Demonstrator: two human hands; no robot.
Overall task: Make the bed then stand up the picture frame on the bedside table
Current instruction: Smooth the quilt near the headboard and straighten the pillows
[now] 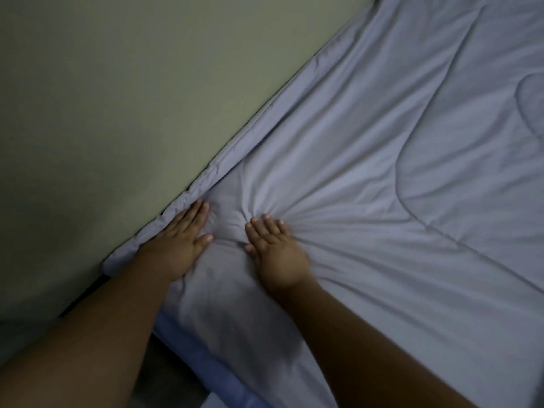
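A pale grey-blue quilted comforter (382, 172) covers the bed and fills the right side of the view. My left hand (179, 240) lies flat on it near its corner, fingers straight, right beside the wall. A short way to the right, my right hand (276, 251) presses flat on the fabric with fingers spread. Folds radiate out from a bunched spot between the two hands. No picture frame or bedside table is in view.
A plain beige wall (117, 98) runs along the comforter's left edge. A darker blue sheet edge (206, 366) shows under the comforter at the bottom. A dark gap (88, 293) lies between bed and wall.
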